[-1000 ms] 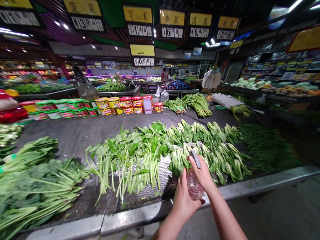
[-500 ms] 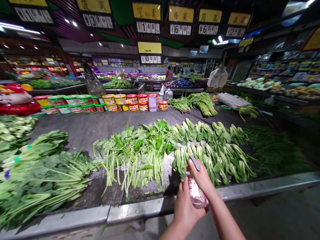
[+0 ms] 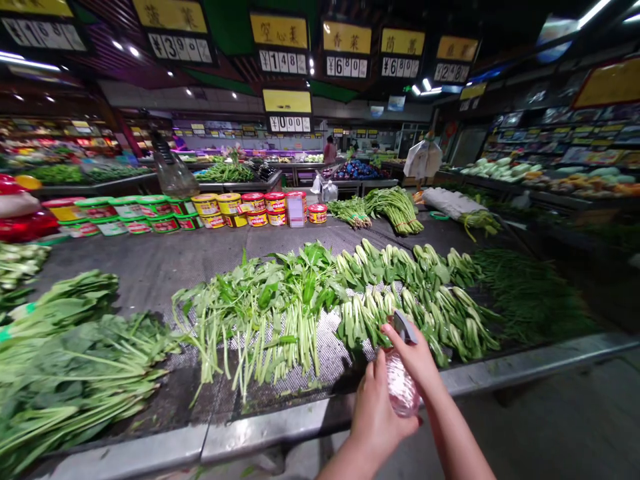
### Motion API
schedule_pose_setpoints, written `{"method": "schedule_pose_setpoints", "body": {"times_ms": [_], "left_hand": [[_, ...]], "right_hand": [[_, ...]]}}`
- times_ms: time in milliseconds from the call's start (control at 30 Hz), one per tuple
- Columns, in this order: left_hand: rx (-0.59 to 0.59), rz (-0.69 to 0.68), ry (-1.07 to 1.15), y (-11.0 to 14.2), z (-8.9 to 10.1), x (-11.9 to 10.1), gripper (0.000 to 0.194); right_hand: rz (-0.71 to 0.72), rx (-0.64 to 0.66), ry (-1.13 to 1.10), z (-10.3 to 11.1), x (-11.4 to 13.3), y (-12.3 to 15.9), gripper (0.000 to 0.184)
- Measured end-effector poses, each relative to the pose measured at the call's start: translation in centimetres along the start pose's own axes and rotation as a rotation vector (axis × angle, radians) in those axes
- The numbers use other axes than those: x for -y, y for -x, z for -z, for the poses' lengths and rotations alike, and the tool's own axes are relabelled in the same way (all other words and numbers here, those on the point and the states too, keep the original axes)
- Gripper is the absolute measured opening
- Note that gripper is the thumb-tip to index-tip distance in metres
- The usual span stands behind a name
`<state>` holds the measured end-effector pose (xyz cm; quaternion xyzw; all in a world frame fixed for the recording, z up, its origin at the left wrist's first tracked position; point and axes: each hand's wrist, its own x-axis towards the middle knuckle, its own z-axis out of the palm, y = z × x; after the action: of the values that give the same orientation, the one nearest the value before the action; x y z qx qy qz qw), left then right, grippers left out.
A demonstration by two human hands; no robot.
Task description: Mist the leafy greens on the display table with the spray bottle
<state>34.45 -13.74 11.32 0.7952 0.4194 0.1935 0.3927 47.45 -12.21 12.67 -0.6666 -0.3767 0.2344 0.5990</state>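
Between my two hands is a clear pinkish spray bottle (image 3: 401,387) with a grey trigger head, held over the counter's front edge. My left hand (image 3: 376,403) wraps round the bottle's body from the left and below. At the top, my right hand (image 3: 413,353) grips the neck and trigger head, fingers mostly hidden behind it. Just beyond the bottle lie small bunches of bok choy (image 3: 420,303) in two rows. To their left spreads a heap of water spinach (image 3: 280,300), stems toward me.
Large leafy greens (image 3: 85,373) cover the counter's left. Stacked tubs (image 3: 240,210) line the back beside tied green bundles (image 3: 395,208). A metal rim (image 3: 270,427) runs along the front. Price signs (image 3: 279,43) hang overhead. Dark thin greens (image 3: 530,293) lie at right. A person (image 3: 330,150) stands far back.
The view has shifted slightly, so the counter and signs appear further left. My hands and the spray bottle have moved a little right in view, and more of the grey trigger head shows.
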Motion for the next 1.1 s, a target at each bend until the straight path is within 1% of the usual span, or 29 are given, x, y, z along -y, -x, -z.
{"method": "schedule_pose_setpoints", "body": {"times_ms": [100, 200, 333, 500, 633, 733, 900, 1100], "left_hand": [[0.027, -0.037, 0.027, -0.4, -0.8, -0.5, 0.113], [0.042, -0.060, 0.048, -0.7, -1.6, -0.8, 0.113], [0.044, -0.089, 0.074, -0.9, -2.5, -0.6, 0.114], [0.051, -0.084, 0.081, -0.9, -3.1, -0.6, 0.116], [0.040, -0.088, 0.093, -1.1, -3.2, -1.2, 0.112], [0.024, -0.080, 0.117, -1.0, -3.1, -1.7, 0.109], [0.044, -0.057, 0.137, -1.0, -2.9, -2.2, 0.113], [0.067, -0.107, 0.108, -2.3, -2.7, -3.6, 0.111]], "right_hand": [[-0.013, -0.042, -0.010, 1.2, 0.1, -0.1, 0.051], [0.016, -0.083, 0.019, 2.1, 0.5, 0.0, 0.050], [0.069, -0.108, 0.066, 2.7, 0.6, 0.2, 0.049], [0.072, -0.109, 0.086, 3.2, 0.1, 0.2, 0.050], [0.051, -0.078, 0.096, 3.6, -0.2, -0.2, 0.052], [0.071, -0.049, 0.119, 4.1, 0.0, -0.5, 0.053], [0.101, 0.007, 0.139, 4.9, 0.3, -0.6, 0.051], [0.124, -0.067, 0.061, 5.8, 0.2, -1.6, 0.050]]}}
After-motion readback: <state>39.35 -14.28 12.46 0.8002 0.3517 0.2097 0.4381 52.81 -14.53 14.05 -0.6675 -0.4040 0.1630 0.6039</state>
